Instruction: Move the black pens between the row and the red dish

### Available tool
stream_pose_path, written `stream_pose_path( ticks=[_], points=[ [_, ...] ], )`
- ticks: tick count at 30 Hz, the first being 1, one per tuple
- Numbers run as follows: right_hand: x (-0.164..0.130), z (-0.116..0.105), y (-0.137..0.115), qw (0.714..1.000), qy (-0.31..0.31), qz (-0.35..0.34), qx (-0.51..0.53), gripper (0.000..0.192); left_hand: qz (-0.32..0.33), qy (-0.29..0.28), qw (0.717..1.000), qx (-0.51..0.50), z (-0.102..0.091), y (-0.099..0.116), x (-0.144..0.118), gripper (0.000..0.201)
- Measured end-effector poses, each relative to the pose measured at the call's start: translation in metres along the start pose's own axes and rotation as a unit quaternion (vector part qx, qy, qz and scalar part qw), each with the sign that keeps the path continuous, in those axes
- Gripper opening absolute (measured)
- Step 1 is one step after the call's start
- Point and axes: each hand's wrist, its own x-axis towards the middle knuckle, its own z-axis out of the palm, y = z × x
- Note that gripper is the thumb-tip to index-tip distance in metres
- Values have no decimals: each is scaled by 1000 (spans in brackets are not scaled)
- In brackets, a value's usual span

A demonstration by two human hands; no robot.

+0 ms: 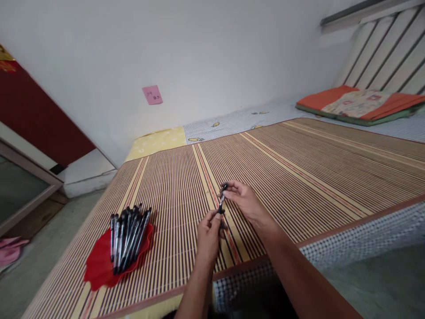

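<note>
A black pen [222, 201] is held between both hands above the striped bamboo mat [299, 177]. My left hand [208, 235] pinches its lower end. My right hand [244, 201] grips its upper end with the fingertips. To the left, a red plate [96, 268] lies on the mat with several black pens [128, 237] piled on it.
The mat covers a bed against a white wall with a pink note [152, 95]. An orange folded cushion [358, 104] lies at the far right by the headboard. The bed's edge [348, 248] runs near me, with grey floor on both sides.
</note>
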Motion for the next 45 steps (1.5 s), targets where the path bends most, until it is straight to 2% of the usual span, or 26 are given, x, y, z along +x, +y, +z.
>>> stream_pose_path(
  ticks=[14,23,39,45],
  points=[
    [-5,2,-7,996,-85,26,-31,29,-4,-2,998,-65,-3,-1,-1,36],
    [-5,4,2,986,-135,41,-85,26,-6,-2,997,-80,-5,2,-2,42],
    [-9,8,12,977,-136,43,-160,32,-8,2,996,-89,-3,-7,-4,40],
    [-12,19,28,979,-85,47,-179,39,-15,22,997,-68,-4,-5,0,41]
  ],
)
